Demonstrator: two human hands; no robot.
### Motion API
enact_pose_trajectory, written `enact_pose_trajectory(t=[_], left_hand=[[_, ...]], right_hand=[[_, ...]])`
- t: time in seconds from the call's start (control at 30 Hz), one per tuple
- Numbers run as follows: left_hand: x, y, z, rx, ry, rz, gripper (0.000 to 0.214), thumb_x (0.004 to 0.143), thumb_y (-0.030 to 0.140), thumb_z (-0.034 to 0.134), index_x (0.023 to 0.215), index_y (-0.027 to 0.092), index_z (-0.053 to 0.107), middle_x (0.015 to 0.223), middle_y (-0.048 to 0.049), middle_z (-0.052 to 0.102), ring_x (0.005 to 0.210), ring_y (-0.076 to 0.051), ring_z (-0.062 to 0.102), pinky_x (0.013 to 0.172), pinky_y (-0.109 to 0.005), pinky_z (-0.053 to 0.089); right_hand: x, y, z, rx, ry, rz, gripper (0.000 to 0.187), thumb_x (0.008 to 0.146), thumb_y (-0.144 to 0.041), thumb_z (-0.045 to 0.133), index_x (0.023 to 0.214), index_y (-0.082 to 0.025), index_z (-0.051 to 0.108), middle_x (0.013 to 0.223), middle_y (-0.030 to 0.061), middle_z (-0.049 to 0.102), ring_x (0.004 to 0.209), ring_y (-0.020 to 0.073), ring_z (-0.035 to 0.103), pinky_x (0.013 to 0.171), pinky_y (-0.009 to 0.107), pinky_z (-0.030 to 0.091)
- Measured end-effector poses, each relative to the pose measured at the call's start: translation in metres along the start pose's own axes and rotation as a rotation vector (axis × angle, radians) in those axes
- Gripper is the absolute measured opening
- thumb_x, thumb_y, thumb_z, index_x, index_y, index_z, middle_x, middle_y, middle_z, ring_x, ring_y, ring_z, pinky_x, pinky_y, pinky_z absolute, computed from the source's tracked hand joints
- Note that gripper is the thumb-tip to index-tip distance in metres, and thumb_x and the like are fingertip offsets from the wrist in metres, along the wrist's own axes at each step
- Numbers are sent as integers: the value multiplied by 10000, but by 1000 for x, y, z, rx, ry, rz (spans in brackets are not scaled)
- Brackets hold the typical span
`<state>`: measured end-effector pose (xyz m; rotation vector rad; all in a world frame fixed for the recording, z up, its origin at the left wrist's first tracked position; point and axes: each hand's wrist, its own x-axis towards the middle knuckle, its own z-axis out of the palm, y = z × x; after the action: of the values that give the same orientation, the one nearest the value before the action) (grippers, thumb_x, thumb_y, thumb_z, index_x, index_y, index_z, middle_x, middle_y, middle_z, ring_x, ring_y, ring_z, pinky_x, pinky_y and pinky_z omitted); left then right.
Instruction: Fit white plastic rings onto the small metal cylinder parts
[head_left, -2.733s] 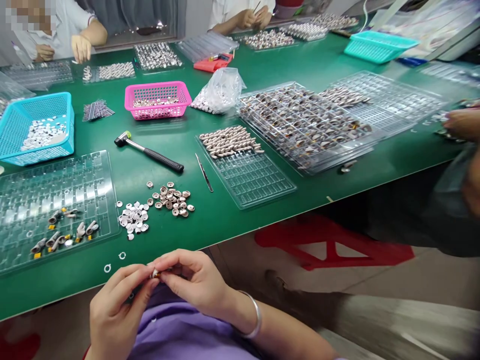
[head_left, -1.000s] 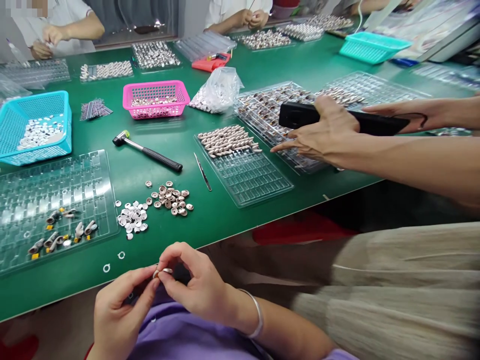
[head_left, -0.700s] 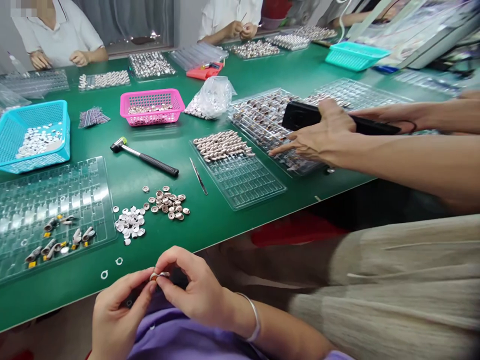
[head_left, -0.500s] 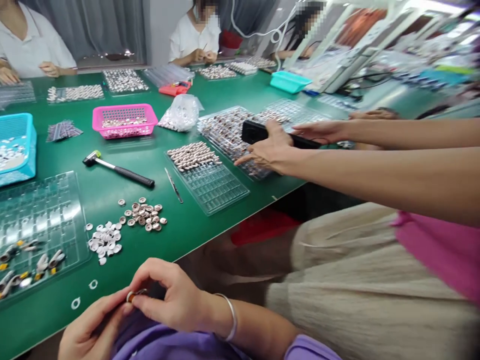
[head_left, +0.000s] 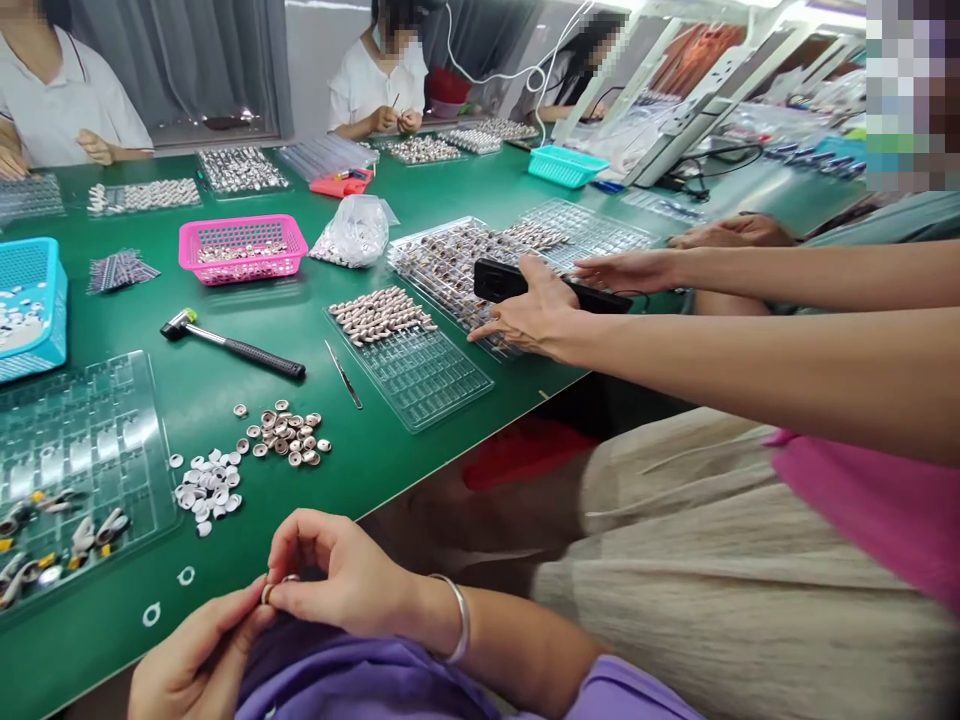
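Observation:
My left hand (head_left: pixel 199 660) and my right hand (head_left: pixel 341 580) meet over my lap, just below the green table's front edge (head_left: pixel 390 490). Together their fingertips pinch a small metal ring part (head_left: pixel 271 588). My right wrist wears a silver bangle (head_left: pixel 459 620). On the table in front of my hands lie a pile of white rings (head_left: pixel 206 490) and a pile of brownish metal caps (head_left: pixel 289 438). Two loose white rings (head_left: pixel 169 595) lie near the edge.
A clear tray (head_left: pixel 75 450) holding a few parts sits at left, with a hammer (head_left: pixel 232 345), tweezers (head_left: pixel 343 375) and a second clear tray (head_left: pixel 409 350) beyond. A neighbouring person's arms (head_left: pixel 675 330) reach over a filled tray, holding a black phone (head_left: pixel 502 282). Pink (head_left: pixel 241 248) and blue (head_left: pixel 34 305) baskets stand farther back.
The camera has swung to the right and up. My hands keep working the small part together. The neighbouring person's arms reached in over the filled tray with the phone.

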<state>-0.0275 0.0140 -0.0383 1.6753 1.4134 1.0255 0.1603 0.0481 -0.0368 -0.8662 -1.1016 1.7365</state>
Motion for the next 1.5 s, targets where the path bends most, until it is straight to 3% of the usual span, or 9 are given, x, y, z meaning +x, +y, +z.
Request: enact_pose_trajectory(t=[0.17,0.37,0.5,0.8,1.03,1.27,1.37,1.5], left_hand=[[5,14,3,-34,31,-94,182,706,281,787,887,282,811,825,-8,802,686,-188,767,669,-170,600],[4,20,6,-410,5,-339,180,720,297,809,897,270,800,860,-21,804,760,-188,769,690,-172,600],[2,17,4,-568,-40,-446,213,714,287,828,918,247,784,854,-31,802,763,-173,759,687,-166,594],[1,17,5,-562,-62,-467,209,713,278,827,912,239,777,859,-34,795,775,-179,754,688,-180,595],[-1,19,4,-356,25,-293,161,724,260,805,884,255,789,814,-16,786,717,-153,740,674,-163,588],[-3,26,3,-416,15,-447,213,722,327,810,906,221,784,859,-47,777,781,-191,733,722,-226,601],[-3,22,1,-512,-28,-452,192,715,299,819,891,230,789,926,-40,749,746,-158,714,668,-196,586],[-1,18,1,-593,-39,-455,165,698,275,835,849,221,797,859,-27,721,691,-123,677,655,-181,570]], right_hand=[[-6,-7,3,-157,36,-82,147,762,-187,698,860,-176,589,826,3,628,775,134,594,774,281,506],[-11,-9,-1,-217,-91,-292,267,795,-80,602,1041,-182,588,980,35,588,839,122,598,790,260,533],[-10,-4,-3,-277,-87,-360,235,834,-86,608,1047,-184,623,981,43,590,821,118,600,764,248,541],[-10,-1,-2,-301,-63,-315,121,850,-158,690,968,-177,706,877,32,634,750,117,605,721,233,536],[-11,8,2,-182,-57,-233,214,847,-138,628,1055,-162,671,918,43,654,774,124,623,714,239,535],[-8,3,1,-270,-54,-307,116,878,-219,669,977,-176,710,846,30,631,744,123,603,724,252,530],[-7,4,0,-288,-41,-315,161,871,-244,690,1022,-192,705,892,31,600,750,121,594,729,259,541],[-7,9,0,-284,-41,-321,208,870,-298,710,1063,-221,711,962,42,600,810,136,597,744,266,549]])
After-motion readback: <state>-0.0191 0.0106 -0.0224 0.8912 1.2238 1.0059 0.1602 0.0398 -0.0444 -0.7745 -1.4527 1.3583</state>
